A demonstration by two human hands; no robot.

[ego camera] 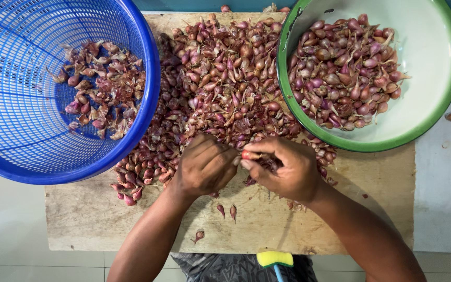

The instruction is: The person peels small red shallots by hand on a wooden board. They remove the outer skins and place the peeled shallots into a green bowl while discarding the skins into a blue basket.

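Yellow sponge-like pad [274, 258] at near edge; hands working shallots on worn wooden surface [267, 224].
Left hand [203, 168] and right hand [283, 168] meet, fingers [254, 148] pinching one small reddish shallot [250, 155]. Papery purple shallot heap [220, 78] beyond; blue plastic mesh basket [22, 130] far left, green-rimmed enamel bowl [429, 78] far right.

We see shallot pile [220, 78] on board [288, 224] mid-tabletop; basket [6, 130] left with peelings [103, 89]; bowl [424, 62] right holding shallots [345, 68].
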